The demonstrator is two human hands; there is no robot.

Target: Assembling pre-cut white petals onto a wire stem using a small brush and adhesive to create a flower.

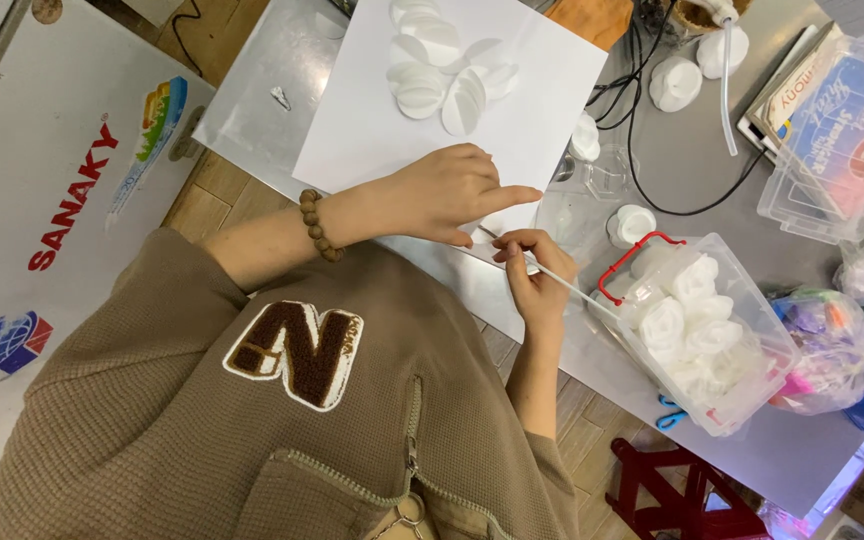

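Two hands | right hand pinches thin stick | left hand loosely curled, fingertips possibly hiding something

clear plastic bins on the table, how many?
2. One clear bin with red handle sits beside the right hand, full of white paper roses. A second clear bin stands at the table's far right edge. More may lie out of frame.
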